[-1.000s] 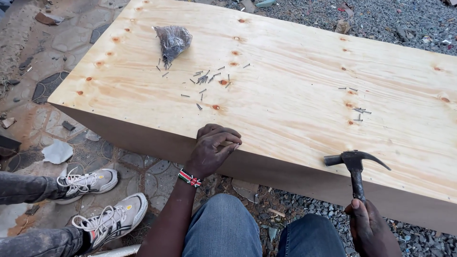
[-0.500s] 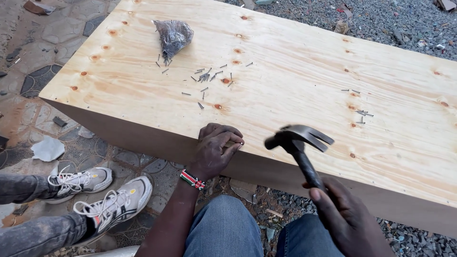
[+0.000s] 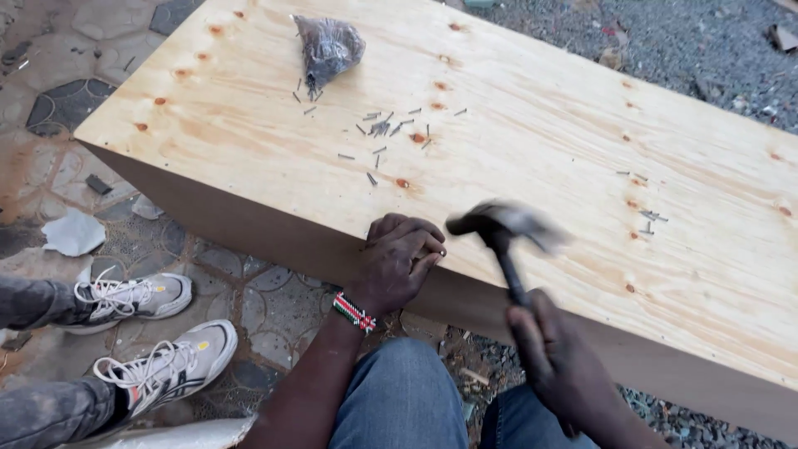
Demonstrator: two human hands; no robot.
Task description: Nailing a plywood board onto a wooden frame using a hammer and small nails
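Observation:
My left hand rests on the near edge of a large plywood box, fingers curled and pinched at the edge; whether it holds a nail is hidden. A striped bead bracelet circles that wrist. My right hand grips the handle of a claw hammer, whose blurred head hangs just right of my left fingers, over the board's edge. Loose nails lie scattered on the board beyond my left hand.
A dark plastic bag lies at the board's far side. More nails sit to the right. Another person's two sneakers stand on the stone paving at left. Gravel lies beyond the box.
My right hand has swung the hammer up and leftward, from low right of the box to beside my left hand. My left hand has stayed at the edge.

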